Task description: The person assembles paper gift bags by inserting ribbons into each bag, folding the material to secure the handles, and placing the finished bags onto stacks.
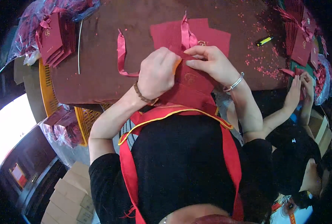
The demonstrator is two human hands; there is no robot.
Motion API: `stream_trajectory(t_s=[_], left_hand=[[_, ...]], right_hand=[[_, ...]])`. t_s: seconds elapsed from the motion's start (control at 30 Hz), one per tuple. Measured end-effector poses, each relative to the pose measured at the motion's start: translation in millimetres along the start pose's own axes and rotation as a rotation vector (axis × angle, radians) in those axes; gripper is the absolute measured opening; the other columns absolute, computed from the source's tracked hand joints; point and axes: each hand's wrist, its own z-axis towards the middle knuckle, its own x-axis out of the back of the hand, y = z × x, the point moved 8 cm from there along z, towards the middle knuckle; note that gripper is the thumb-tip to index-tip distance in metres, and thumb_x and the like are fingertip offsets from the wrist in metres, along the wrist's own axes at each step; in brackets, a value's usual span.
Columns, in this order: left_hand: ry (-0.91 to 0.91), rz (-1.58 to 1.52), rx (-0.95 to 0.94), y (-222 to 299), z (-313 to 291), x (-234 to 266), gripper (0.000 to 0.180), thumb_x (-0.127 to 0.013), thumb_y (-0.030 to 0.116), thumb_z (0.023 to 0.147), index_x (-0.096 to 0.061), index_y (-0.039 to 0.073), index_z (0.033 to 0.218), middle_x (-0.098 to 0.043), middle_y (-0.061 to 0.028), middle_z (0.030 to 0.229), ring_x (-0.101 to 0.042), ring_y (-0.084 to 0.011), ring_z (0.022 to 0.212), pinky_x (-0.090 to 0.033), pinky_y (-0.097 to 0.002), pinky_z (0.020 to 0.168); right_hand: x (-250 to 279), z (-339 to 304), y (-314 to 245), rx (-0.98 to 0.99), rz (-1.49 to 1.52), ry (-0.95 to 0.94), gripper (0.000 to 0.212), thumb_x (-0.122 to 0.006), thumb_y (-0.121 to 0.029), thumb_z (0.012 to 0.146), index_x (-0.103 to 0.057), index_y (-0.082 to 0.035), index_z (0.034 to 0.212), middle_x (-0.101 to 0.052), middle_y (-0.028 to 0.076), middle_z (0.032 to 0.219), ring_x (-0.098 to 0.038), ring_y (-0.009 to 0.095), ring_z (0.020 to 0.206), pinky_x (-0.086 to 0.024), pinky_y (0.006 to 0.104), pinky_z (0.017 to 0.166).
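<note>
A dark red card-like bag (190, 80) with a faint gold emblem lies below my hands, close to my apron. My left hand (158, 71) is closed in a fist at its upper left. An orange edge shows beside those fingers; what it belongs to is hidden. My right hand (212, 63) pinches a red ribbon at the bag's top, thumb and forefinger together. Just beyond, a pink-red satin ribbon (186, 33) lies over flat red bags (218, 37). Another loose ribbon (121, 52) stretches from the left toward my left wrist.
Red bags with bows (52, 39) stand at far left, more (302, 41) at far right. A yellow cutter (264, 41) lies near scattered red bits (261, 63). A yellow crate (46, 89) stands by the brown-covered table (98, 87). At right, a co-worker's hands (300, 86) handle a ribbon.
</note>
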Motion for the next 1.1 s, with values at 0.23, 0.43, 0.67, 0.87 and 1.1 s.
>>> stream_trajectory(t_s=[0.23,0.43,0.67,0.87,1.1], left_hand=[[0.025,-0.034,0.074,-3,-6,-2,0.014,-0.062,-0.003,0.07,-0.056,0.002,0.082,-0.053,-0.0129,0.073,-0.057,-0.0302,0.066,-0.046,-0.0358,0.057],[-0.024,0.33,-0.126,19,-1,-5,0.013,-0.056,0.01,0.062,-0.046,0.007,0.07,-0.043,-0.0078,0.069,-0.049,-0.0216,0.061,-0.039,-0.0327,0.054],[-0.153,0.368,-0.047,25,6,2,0.015,-0.056,0.005,0.062,-0.046,0.006,0.074,-0.044,-0.0085,0.07,-0.051,-0.024,0.064,-0.043,-0.0344,0.057],[-0.259,0.474,-0.155,33,5,-11,0.014,-0.055,0.011,0.065,-0.049,0.006,0.077,-0.044,-0.0062,0.071,-0.05,-0.0204,0.067,-0.043,-0.0321,0.058],[-0.191,0.085,-0.027,10,0,-3,0.009,-0.054,0.007,0.071,-0.05,0.004,0.078,-0.05,-0.0093,0.074,-0.055,-0.0257,0.07,-0.046,-0.0364,0.062]], right_hand=[[-4,-1,-3,0.005,-0.08,0.038,0.036,-0.063,-0.013,0.08,-0.057,0.005,0.11,-0.062,0.017,0.106,-0.058,0.021,0.103,-0.045,0.0315,0.089],[-5,-4,-17,0.116,-0.311,0.126,0.032,-0.06,-0.017,0.078,-0.06,-0.001,0.106,-0.064,0.018,0.096,-0.063,0.028,0.09,-0.048,0.0344,0.079],[-9,-10,-27,0.147,-0.367,0.175,0.029,-0.057,-0.016,0.079,-0.061,-0.003,0.104,-0.062,0.021,0.087,-0.062,0.033,0.083,-0.049,0.0389,0.073],[-13,-13,-31,0.137,-0.491,0.2,0.028,-0.052,-0.01,0.077,-0.061,-0.004,0.103,-0.062,0.02,0.085,-0.061,0.035,0.081,-0.048,0.0426,0.071],[-6,-11,-19,0.194,-0.41,0.211,0.029,-0.058,-0.017,0.079,-0.06,-0.003,0.105,-0.063,0.019,0.092,-0.062,0.033,0.087,-0.049,0.0388,0.076]])
